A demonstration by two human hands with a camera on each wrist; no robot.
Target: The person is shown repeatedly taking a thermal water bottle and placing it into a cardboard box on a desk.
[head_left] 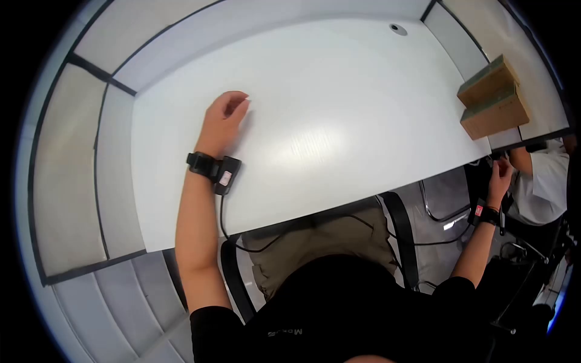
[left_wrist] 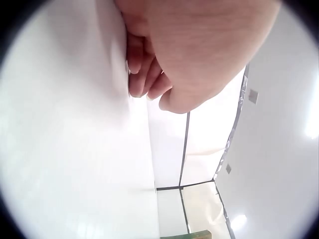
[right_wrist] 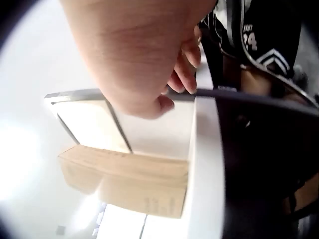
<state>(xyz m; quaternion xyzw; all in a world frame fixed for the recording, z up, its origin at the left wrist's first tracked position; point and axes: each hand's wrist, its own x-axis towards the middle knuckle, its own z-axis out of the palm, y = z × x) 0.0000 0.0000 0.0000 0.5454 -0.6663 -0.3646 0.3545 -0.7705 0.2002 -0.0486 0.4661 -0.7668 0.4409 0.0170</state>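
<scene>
in the head view, the left hand (head_left: 223, 127) is at the upper left of the frame, released, its fingers loosely bent and its thumb near the forefinger. it lies low over the white bench (head_left: 339, 91), which spreads across the middle of the frame; the left wrist view shows its fingers right by the surface, though whether they touch it cannot be told. the right hand (head_left: 500, 180) is at the right of the frame, just off the bench's near edge, also released, with its fingers relaxed and slightly bent. beside it, at the right edge, is another person in a white top (head_left: 538, 190). above that hand, two cardboard boxes (head_left: 497, 116) stand together at the bench's right end, against the partition (head_left: 66, 163) that runs around the left, top and right of the frame. a black cable (head_left: 266, 249) hangs across the person's lap at lower centre, below a round grommet (head_left: 397, 29) at upper right
</scene>
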